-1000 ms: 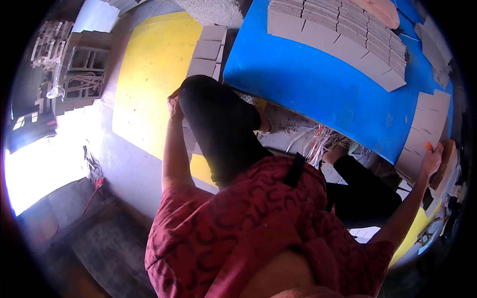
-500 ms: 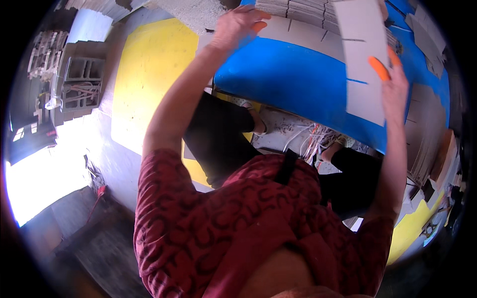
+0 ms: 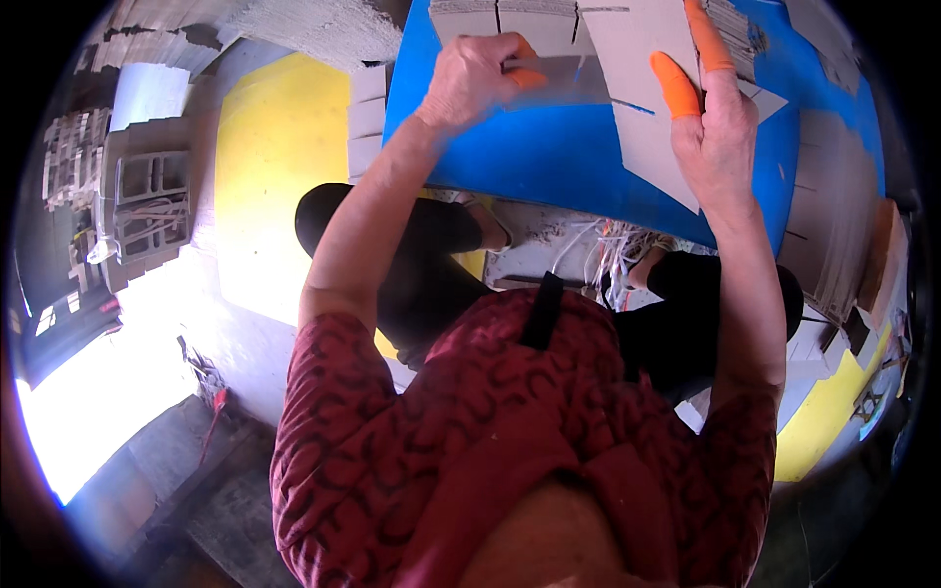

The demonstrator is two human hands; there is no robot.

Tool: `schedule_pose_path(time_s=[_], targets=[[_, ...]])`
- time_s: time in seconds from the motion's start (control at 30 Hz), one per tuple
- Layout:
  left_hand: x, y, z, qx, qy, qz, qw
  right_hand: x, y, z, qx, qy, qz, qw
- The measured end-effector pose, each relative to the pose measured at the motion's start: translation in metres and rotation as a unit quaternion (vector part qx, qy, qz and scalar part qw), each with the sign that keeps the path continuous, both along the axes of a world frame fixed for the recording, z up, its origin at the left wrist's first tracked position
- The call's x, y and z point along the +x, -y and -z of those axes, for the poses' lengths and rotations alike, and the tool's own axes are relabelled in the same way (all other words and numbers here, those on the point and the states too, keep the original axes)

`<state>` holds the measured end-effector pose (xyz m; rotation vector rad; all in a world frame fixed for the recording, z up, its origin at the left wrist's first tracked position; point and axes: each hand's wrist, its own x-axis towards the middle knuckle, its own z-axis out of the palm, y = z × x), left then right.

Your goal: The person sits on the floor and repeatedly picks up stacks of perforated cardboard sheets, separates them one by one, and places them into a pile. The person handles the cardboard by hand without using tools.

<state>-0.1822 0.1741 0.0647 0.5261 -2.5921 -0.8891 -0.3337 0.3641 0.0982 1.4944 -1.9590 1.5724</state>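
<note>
A flat grey cardboard blank point(image 3: 642, 88), cut with slots and flaps, is held up in the upper middle of the frame, above the blue table top point(image 3: 549, 157). It is gripped at two sides, which seems meant to keep the thin sheet from sagging while one flap is worked; this is a judgement only.

The right hand point(image 3: 720, 132) is seen at the upper right, raised with the forearm running up from the lower right. The sheet's right part is pinched between the thumb and the fingers, which are pressed together on it; two of the digits wear orange rubber fingertip covers point(image 3: 674, 83), probably for grip on the smooth board.

The left hand point(image 3: 475, 73) is seen at the upper centre-left, the arm stretched up and the elbow bent outward. Its fingers are curled and closed on a blurred narrow strip point(image 3: 564, 78) at the sheet's left edge; whether this strip is a flap being folded cannot be told, as it is smeared by motion.

More grey cardboard blanks point(image 3: 833, 216) are stacked overlapping along the right side of the frame, within reach of the right arm, and another row point(image 3: 510, 15) lies at the top edge. A few small cardboard pieces point(image 3: 366, 118) rest on a yellow surface point(image 3: 279, 176) at the upper left. White cords or strips point(image 3: 608, 250) lie tangled below the table edge, between the knees in black trousers point(image 3: 421, 265).
</note>
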Motion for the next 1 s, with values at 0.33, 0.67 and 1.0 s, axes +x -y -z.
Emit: schedule_pose_path(time_s=[0.33,0.67,1.0], targets=[[0.019,-0.057,-0.012,0.011,-0.136,0.127,0.982,0.031,0.001,0.017,0.121,-0.117,0.008,0.986],[-0.010,0.057,0.030,-0.252,-0.133,-0.150,0.947,0.005,-0.011,0.045,0.196,-0.151,0.008,0.969],[0.002,0.062,0.020,-0.114,-0.130,-0.050,0.984,0.005,-0.015,0.037,0.165,-0.152,-0.040,0.974]])
